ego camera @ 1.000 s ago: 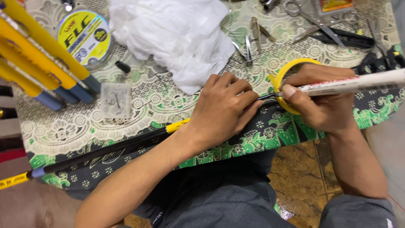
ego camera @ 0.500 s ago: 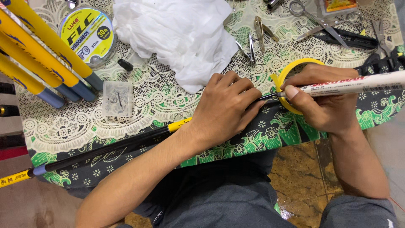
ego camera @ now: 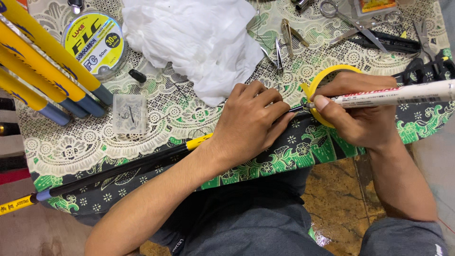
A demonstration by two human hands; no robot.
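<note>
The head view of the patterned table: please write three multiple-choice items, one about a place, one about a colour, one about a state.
1. Where does the round spool of clear fishing line lie?
A. at the far left of the table
B. on the person's lap
C. under the right hand

2. What colour is the ring of tape behind the right hand?
A. red
B. yellow
C. blue

3. What is the state of the left hand?
A. open and lifted in the air
B. holding scissors
C. closed over the thin black and yellow rod

Answers: 1 A, the spool sits beside the thick yellow rods at the far left. 2 B, the ring is plainly yellow. 3 C, the fingers press the rod on the table edge, while the right hand holds a white marker pen at its tip.
</note>
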